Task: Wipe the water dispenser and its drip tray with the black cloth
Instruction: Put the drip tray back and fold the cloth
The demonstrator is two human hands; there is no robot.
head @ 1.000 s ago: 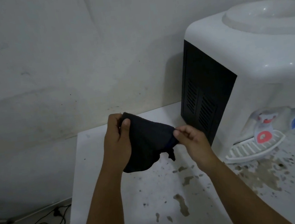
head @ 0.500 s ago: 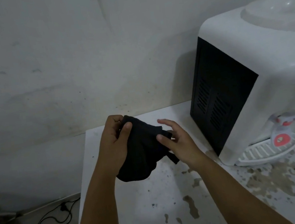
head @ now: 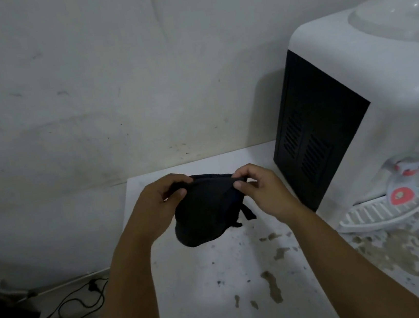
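Black cloth held up between both hands, dispenser not yet touched.

The soft black fabric cloth point(head: 205, 210) is pinched along its top edge by the left hand point(head: 156, 209) and the right hand point(head: 261, 192), fingers curled round the hem, so that it hangs slack above the stained white tabletop point(head: 221, 292); it is judged to be spread or refolded into a wiping pad. The white plastic water dispenser with a black vented side panel point(head: 379, 75) stands to the right, near but apart, its white slotted drip tray point(head: 377, 214) projecting under the red and blue taps, both unwiped.
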